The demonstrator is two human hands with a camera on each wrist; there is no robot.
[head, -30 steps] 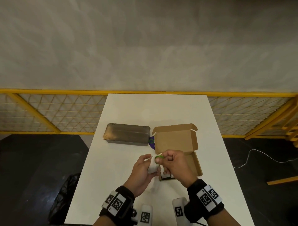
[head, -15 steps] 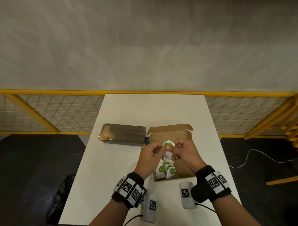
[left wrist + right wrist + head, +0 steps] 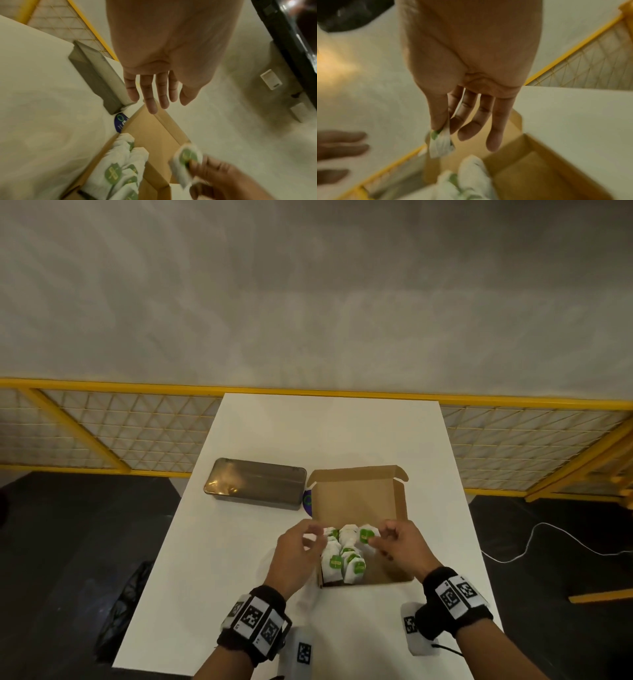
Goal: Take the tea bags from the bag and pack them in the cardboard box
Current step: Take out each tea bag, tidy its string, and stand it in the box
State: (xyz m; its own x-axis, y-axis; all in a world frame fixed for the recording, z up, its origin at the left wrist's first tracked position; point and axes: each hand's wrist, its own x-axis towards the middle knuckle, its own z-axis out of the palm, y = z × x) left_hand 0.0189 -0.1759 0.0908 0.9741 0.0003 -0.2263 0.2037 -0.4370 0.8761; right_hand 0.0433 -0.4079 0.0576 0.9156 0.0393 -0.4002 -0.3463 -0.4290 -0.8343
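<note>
One tea bag (image 3: 367,535) is pinched by its green tag in the right hand's (image 3: 399,542) grip above the cardboard box (image 3: 394,571), which sits near the desk's (image 3: 239,559) right edge. The left hand (image 3: 296,553) hovers spread and holds nothing, just left of the packed tea bags (image 3: 342,563). The step looks like placement: next, lowering it into the box's bare right half. The source bag cannot be made out; both wrist views are blurred.

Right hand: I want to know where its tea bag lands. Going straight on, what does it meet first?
Probably the tea bags already packed in the cardboard box beneath the right hand; depth is unclear.
</note>
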